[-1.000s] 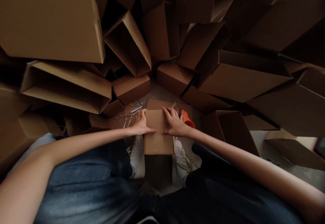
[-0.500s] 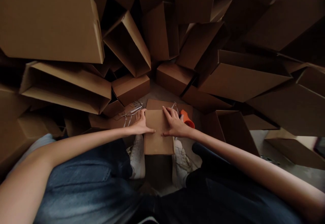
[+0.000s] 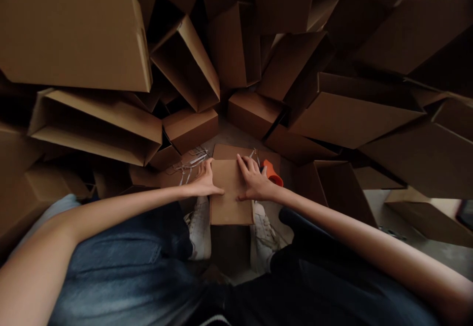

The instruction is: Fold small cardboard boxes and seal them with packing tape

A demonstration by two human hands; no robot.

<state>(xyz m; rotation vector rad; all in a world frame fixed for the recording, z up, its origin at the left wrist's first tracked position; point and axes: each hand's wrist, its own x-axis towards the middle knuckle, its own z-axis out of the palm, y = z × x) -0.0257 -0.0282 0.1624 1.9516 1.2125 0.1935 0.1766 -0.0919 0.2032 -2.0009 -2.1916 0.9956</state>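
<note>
Centrally: a flat brown cardboard box lies square to the view, its near end between the person's feet.
Left hand: open, against the box's left edge, with the fingers reaching toward 1 o'clock and the thumb on the box's near half; no closed grip.
Right hand: open, spread on the box's right side, with the fingertips on its top face toward 11 o'clock; no closed grip either.
Under the box: a wider cardboard sheet shows past the box at 12 o'clock.
By the right hand: an orange tape dispenser handle sits at 2 o'clock from the box, just beside the fingers.
By the left hand: clear plastic pieces lie at 10 o'clock from the box, near the hand; their exact kind is hard to tell.
Feet: white sneakers stand at 7 o'clock and 5 o'clock from the box.
Around: brown cardboard boxes are heaped from 8 o'clock round to 4 o'clock, tilted every way.
Floor: grey concrete shows at 4 o'clock.
</note>
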